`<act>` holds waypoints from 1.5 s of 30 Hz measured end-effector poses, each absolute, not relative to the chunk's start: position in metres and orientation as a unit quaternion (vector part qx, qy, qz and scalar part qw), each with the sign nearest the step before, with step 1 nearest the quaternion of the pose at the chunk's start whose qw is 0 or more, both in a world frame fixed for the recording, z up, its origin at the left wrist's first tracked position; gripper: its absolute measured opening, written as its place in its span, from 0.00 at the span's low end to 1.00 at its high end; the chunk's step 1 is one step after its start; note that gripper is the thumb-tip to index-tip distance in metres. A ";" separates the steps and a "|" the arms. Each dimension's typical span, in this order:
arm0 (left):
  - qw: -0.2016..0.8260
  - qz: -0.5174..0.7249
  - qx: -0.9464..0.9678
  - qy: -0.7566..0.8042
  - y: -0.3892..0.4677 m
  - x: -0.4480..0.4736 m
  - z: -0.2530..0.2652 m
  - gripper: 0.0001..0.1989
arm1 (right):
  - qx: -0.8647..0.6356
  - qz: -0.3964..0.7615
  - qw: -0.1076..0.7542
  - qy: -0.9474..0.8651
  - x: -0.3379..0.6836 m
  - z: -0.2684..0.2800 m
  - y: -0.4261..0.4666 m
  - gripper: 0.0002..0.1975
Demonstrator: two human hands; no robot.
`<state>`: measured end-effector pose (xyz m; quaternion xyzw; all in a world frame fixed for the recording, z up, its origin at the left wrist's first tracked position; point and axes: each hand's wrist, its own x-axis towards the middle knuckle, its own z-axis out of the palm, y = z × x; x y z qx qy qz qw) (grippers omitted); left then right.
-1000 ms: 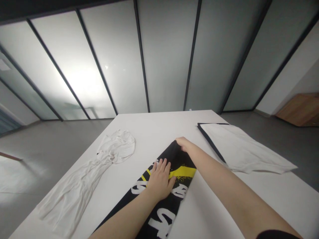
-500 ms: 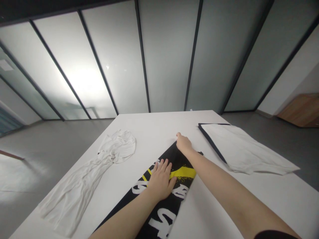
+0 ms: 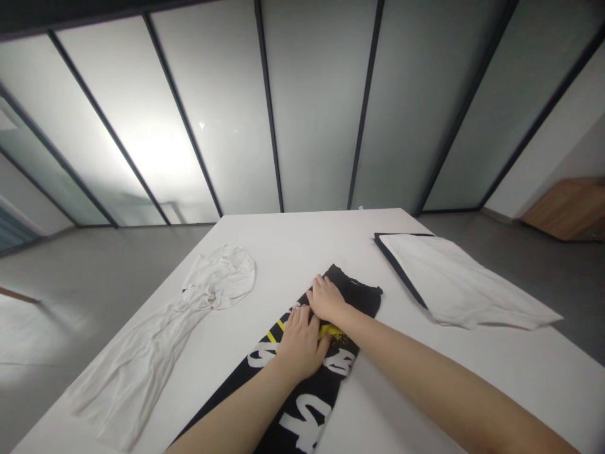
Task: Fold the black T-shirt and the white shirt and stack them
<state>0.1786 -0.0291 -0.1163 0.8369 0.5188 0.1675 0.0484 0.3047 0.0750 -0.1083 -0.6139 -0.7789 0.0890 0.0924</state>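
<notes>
The left hand (image 3: 302, 347) lies on a black cloth garment with white-and-yellow print (image 3: 328, 388), which rests on a flat white table (image 3: 283, 246). The right hand (image 3: 327, 299) lies on the same garment, just ahead of the left hand and to its right. Left of both hands, apart, lies a crumpled white cloth garment (image 3: 165, 334). To the right hand's right, apart, a flat white cloth garment (image 3: 466, 280) lies over a dark cloth layer (image 3: 401, 271). Beyond both hands and the table stands a dark-framed frosted-glass wall (image 3: 314, 107).

Both hands (image 3: 302, 345) (image 3: 327, 299) on black garment (image 3: 329, 386)
</notes>
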 end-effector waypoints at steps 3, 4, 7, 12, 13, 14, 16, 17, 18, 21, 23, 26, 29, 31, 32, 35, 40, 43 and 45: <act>0.049 0.174 0.840 0.511 -0.030 0.178 -0.116 0.22 | -0.649 0.093 0.075 -0.751 0.319 -0.119 0.088 0.32; 0.051 0.174 0.840 0.511 -0.030 0.178 -0.116 0.23 | -0.655 0.093 0.070 -0.747 0.324 -0.120 0.094 0.34; 0.053 0.167 0.841 0.512 -0.030 0.177 -0.119 0.26 | -0.655 0.094 0.059 -0.747 0.336 -0.119 0.109 0.35; 0.047 0.158 0.838 0.519 -0.029 0.177 -0.124 0.29 | -0.648 0.094 0.051 -0.754 0.342 -0.118 0.119 0.36; 0.044 0.156 0.837 0.522 -0.029 0.177 -0.125 0.30 | -0.647 0.093 0.049 -0.755 0.342 -0.118 0.121 0.36; 0.040 0.154 0.836 0.525 -0.029 0.177 -0.125 0.30 | -0.646 0.093 0.049 -0.757 0.342 -0.118 0.121 0.36; 0.030 0.149 0.834 0.530 -0.029 0.177 -0.126 0.32 | -0.642 0.091 0.048 -0.760 0.343 -0.119 0.122 0.36; 0.026 0.145 0.834 0.532 -0.029 0.177 -0.127 0.33 | -0.640 0.090 0.047 -0.762 0.343 -0.119 0.122 0.36; 0.023 0.140 0.834 0.533 -0.029 0.177 -0.128 0.33 | -0.637 0.089 0.047 -0.765 0.343 -0.118 0.121 0.36; 0.016 0.121 0.832 0.541 -0.028 0.178 -0.133 0.35 | -0.616 0.075 0.051 -0.782 0.341 -0.112 0.111 0.34; 0.008 0.115 0.828 0.549 -0.027 0.178 -0.137 0.36 | -0.589 0.045 0.072 -0.803 0.337 -0.106 0.100 0.33; -0.010 0.118 0.825 0.553 -0.027 0.179 -0.142 0.36 | -0.559 0.008 0.104 -0.823 0.331 -0.103 0.078 0.31; -0.016 0.117 0.827 0.550 -0.026 0.178 -0.146 0.36 | -0.577 0.045 0.073 -0.812 0.332 -0.108 0.062 0.32; -0.013 0.111 0.829 0.548 -0.026 0.177 -0.146 0.37 | -0.589 0.076 0.048 -0.803 0.336 -0.113 0.058 0.34; -0.010 0.109 0.829 0.549 -0.026 0.177 -0.145 0.37 | -0.590 0.084 0.044 -0.802 0.338 -0.114 0.058 0.35; 0.007 0.102 0.826 0.554 -0.027 0.176 -0.138 0.35 | -0.584 0.096 0.046 -0.805 0.345 -0.112 0.062 0.35; 0.039 0.092 0.816 0.570 -0.027 0.178 -0.122 0.31 | -0.565 0.084 0.068 -0.818 0.345 -0.099 0.050 0.30; 0.055 0.096 0.806 0.582 -0.025 0.179 -0.122 0.30 | -0.578 0.062 0.092 -0.809 0.338 -0.098 0.022 0.28; 0.063 0.095 0.807 0.580 -0.025 0.178 -0.123 0.30 | -0.599 0.070 0.083 -0.793 0.333 -0.102 0.001 0.28</act>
